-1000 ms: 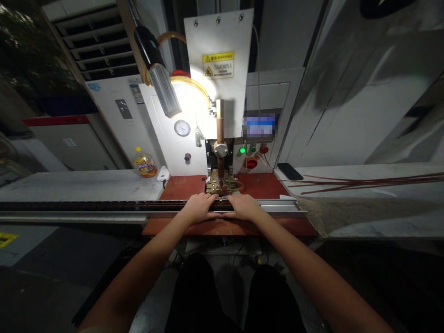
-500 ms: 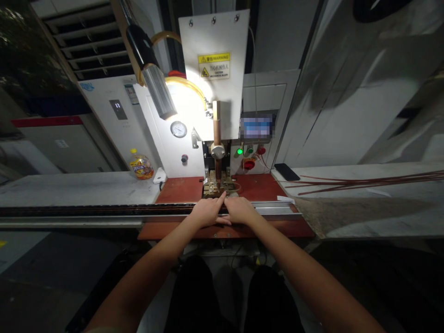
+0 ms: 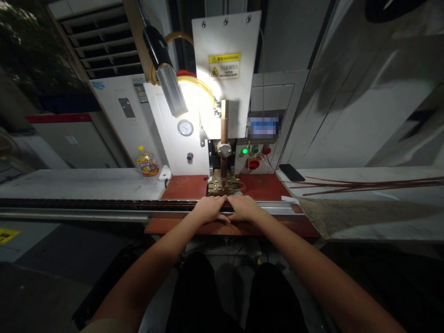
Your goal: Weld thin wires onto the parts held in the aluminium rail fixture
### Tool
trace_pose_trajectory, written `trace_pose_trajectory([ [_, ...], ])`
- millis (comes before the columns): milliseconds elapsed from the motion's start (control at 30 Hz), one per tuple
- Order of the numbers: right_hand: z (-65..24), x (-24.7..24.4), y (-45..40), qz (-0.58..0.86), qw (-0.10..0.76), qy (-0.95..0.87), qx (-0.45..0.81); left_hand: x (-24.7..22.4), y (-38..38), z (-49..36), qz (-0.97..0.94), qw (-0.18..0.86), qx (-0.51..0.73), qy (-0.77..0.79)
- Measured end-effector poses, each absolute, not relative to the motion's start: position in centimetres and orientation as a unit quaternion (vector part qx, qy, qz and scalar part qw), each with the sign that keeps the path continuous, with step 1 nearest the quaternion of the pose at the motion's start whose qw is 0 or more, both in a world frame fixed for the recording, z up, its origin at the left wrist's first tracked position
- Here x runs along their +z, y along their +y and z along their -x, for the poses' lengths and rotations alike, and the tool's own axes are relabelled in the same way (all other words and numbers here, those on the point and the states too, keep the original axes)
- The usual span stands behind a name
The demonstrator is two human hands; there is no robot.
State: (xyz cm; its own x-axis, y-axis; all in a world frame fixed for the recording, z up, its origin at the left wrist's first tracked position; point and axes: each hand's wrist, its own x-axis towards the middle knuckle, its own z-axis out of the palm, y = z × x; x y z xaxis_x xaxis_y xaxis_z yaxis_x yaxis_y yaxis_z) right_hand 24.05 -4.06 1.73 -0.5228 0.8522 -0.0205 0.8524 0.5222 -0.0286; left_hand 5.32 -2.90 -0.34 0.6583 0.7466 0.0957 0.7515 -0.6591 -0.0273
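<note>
Side by side, my left hand (image 3: 210, 209) and my right hand (image 3: 243, 209) rest at the metal rail (image 3: 277, 210), just in front of the machine's fixture (image 3: 222, 182). Their fingertips meet below the copper electrode rod (image 3: 224, 169), which points down at the fixture. Both hands look closed, fingers pressed together at the dark strips (image 3: 138, 205) lying along the rail; what is between the fingers is too small to make out.
A lamp (image 3: 171, 90) lights the white machine plate (image 3: 227, 41). To the left stand a bottle (image 3: 148, 163) and a white device (image 3: 165, 173). A phone (image 3: 292, 173) and thin brown strips (image 3: 347, 186) lie on the right table.
The view has shifted a little, so the scene sits further right. My fingertips have drawn in slightly; the left index finger no longer stretches forward as before.
</note>
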Motion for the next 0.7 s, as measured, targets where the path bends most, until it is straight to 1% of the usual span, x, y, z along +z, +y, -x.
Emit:
trace_pose_trajectory([
  [300,-23.7,0.7,-4.3,-0.493,-0.032,0.870,0.000,-0.6,-3.3,-2.7,0.900,0.067,-0.032,-0.430],
  [500,-23.3,0.9,-4.2,-0.487,-0.025,0.873,0.002,-0.7,-3.4,-2.7,0.905,0.090,-0.030,-0.414],
  [700,-23.4,0.9,-3.7,-0.488,-0.023,0.873,-0.006,-0.7,-3.1,-2.6,0.906,0.090,-0.027,-0.413],
])
